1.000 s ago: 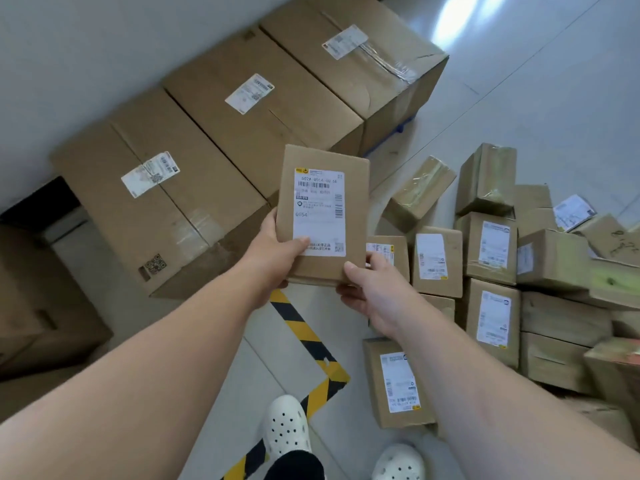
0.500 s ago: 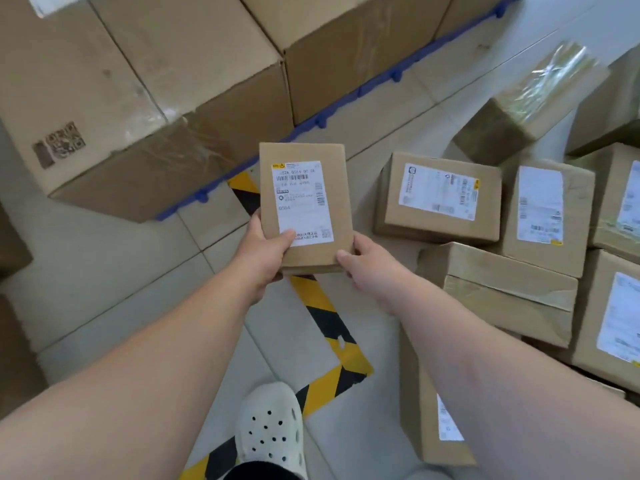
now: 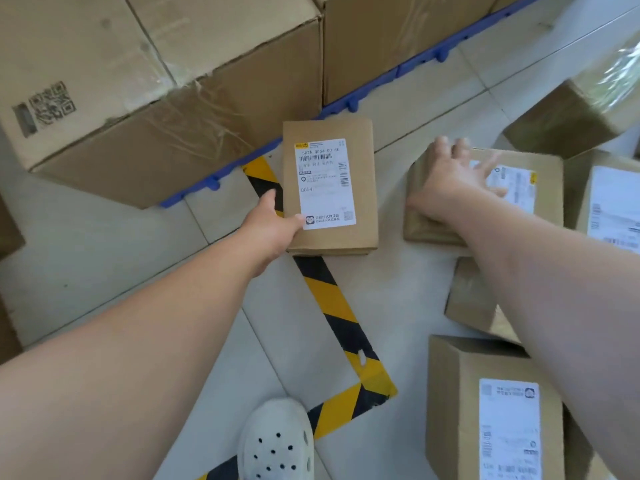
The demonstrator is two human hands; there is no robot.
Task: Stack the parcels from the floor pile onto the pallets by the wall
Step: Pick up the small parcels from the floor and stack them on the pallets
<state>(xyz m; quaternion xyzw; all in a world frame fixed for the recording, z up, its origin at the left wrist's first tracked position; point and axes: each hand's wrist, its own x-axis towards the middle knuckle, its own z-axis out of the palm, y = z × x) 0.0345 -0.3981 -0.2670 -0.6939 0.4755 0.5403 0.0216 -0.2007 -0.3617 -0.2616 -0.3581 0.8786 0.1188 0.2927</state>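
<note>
Our left hand [image 3: 273, 227] grips a flat, matte brown cardboard parcel [image 3: 329, 187] with a white printed label; our right hand [image 3: 446, 180], fingers spread, rests on a taped brown box [image 3: 549, 190].

Your parcel [image 3: 330, 133] is plain brown, its label [image 3: 327, 202] white with black print and a yellow corner mark. The tape [image 3: 329, 296] is striped yellow and black. The pallet [image 3: 353, 103] edge is blue, your clog [image 3: 277, 441] white.
</note>
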